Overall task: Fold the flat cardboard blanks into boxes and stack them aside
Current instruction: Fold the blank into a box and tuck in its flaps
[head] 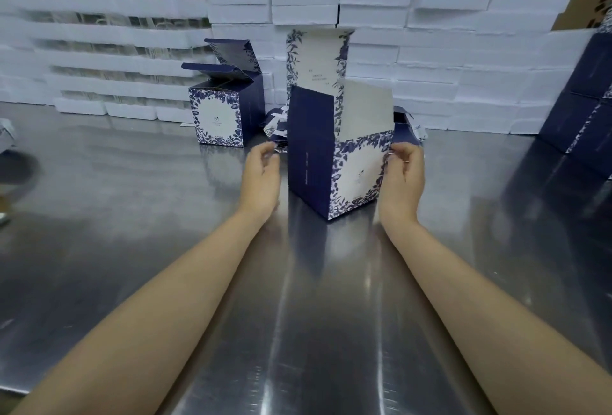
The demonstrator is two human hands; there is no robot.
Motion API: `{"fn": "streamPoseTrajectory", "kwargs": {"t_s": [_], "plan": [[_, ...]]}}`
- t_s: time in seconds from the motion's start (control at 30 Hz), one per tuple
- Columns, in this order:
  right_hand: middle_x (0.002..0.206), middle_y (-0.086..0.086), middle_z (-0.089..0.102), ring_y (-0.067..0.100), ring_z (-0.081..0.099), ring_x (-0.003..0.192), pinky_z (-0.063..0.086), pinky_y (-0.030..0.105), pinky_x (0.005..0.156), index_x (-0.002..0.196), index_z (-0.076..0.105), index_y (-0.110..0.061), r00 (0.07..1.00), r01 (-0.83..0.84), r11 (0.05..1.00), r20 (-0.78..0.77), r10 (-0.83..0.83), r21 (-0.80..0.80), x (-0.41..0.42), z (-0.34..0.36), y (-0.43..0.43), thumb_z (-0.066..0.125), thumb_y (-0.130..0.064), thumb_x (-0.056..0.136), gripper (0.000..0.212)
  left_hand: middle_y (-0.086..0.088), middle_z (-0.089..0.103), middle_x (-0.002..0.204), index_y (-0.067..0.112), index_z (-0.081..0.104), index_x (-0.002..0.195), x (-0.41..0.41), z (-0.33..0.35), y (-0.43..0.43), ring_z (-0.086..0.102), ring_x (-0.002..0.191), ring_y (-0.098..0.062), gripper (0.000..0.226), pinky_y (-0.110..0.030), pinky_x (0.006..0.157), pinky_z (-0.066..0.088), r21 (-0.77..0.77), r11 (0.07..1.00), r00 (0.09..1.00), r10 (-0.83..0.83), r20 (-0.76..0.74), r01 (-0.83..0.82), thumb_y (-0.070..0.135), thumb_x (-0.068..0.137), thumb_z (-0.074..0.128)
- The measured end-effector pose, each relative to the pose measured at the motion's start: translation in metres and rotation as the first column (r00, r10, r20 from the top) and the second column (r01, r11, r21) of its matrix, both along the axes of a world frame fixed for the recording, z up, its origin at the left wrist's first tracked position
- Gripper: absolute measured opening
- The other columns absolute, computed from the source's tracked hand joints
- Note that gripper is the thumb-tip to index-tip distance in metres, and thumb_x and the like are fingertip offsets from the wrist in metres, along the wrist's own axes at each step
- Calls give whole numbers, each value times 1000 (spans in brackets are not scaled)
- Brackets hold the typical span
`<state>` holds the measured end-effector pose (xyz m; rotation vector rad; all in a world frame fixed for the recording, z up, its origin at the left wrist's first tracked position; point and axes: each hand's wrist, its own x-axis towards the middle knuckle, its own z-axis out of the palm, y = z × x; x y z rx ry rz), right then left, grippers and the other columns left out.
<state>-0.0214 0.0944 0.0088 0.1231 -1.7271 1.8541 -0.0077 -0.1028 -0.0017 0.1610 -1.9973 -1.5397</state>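
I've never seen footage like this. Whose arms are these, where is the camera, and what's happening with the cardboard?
There is no machine here. A person wears a wide-angle camera on the head, so you look down along both bare arms. They work at a shiny steel table. In the middle stands a half-folded box, navy with a leaf print, its top flaps open. The right hand has its fingertips at the box's right edge; whether it pinches is unclear. The left hand hovers beside the box, loosely curled, holding nothing. Behind are another open-topped box, flat cardboard pieces and white stacked packaging.
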Motion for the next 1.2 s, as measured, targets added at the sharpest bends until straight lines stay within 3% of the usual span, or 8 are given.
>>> {"fn": "streamPoseTrajectory", "kwargs": {"t_s": [0.1, 0.23, 0.37, 0.47, 0.63, 0.9, 1.03, 1.2], "plan": [[123, 0, 54, 13, 52, 113, 41, 30, 98, 127, 50, -20, 990, -143, 990, 16, 144, -17, -1, 2, -2, 40, -15, 101, 29, 14, 52, 116, 33, 55, 112, 3, 2, 8, 49, 122, -14, 23, -38, 111, 36, -43, 983, 984, -180, 0, 179, 19, 103, 39], [100, 1, 56, 25, 52, 89, 43, 37, 82, 131, 47, -29, 981, -163, 981, -87, 172, 103, 4, 5, 1, 39, -28, 93, 39, -2, 34, 148, 15, 38, 143, 4, 1, 12, 34, 134, -13, 40, -19, 113, 24, -164, 982, 994, -104, -42, 96, 17, 103, 42], [88, -7, 43, 12, 40, 73, 35, 32, 77, 132, 45, -34, 973, -210, 973, -79, 218, 99, 0, 13, 5, 43, -28, 91, 41, -2, 34, 140, 9, 37, 143, 12, 13, 10, 40, 127, -7, 44, -18, 108, 34, -68, 995, 972, 55, -226, -72, 12, 100, 46], [101, 0, 44, 0, 47, 87, 38, 21, 87, 123, 55, -27, 959, -201, 931, -132, 250, 305, 2, 20, 7, 41, -23, 91, 35, 15, 39, 145, 22, 33, 148, 20, 19, 19, 34, 130, 13, 50, -14, 112, 26, -6, 979, 953, -202, -227, 206, 36, 101, 37], [125, -2, 46, 2, 44, 121, 30, 15, 104, 91, 64, -18, 962, -264, 945, -24, 274, 192, 5, 41, -1, 46, -14, 98, 19, 12, 32, 152, 33, 26, 148, 19, 11, 24, 27, 143, -9, 54, -46, 116, 27, -245, 952, 944, -240, -227, 183, 42, 98, 42], [99, -10, 58, 7, 62, 75, 53, 33, 75, 125, 50, -22, 913, -337, 939, 263, 310, 64, 0, 69, 6, 48, 4, 83, 49, 18, 56, 123, 21, 57, 120, 23, 24, 15, 51, 116, -6, 33, -35, 96, 45, -520, 853, 924, -229, -307, 39, 29, 91, 44], [84, -20, 56, -4, 59, 49, 47, 18, 49, 115, 49, -25, 864, -388, 915, 388, 320, 108, -3, 83, 10, 42, 9, 81, 49, 15, 70, 73, 12, 69, 72, 21, 62, 23, 62, 72, 1, 39, -30, 73, 50, -365, 926, 971, 9, -239, -98, 37, 89, 44], [121, 0, 61, 20, 62, 99, 44, 21, 54, 126, 59, -10, 891, -310, 945, 378, 253, 100, -8, 86, 6, 45, 19, 74, 62, -1, 70, 70, 17, 63, 58, 7, 105, 27, 65, 77, -22, 24, -33, 72, 50, -473, 876, 987, 145, 71, -95, 29, 78, 68]]}}
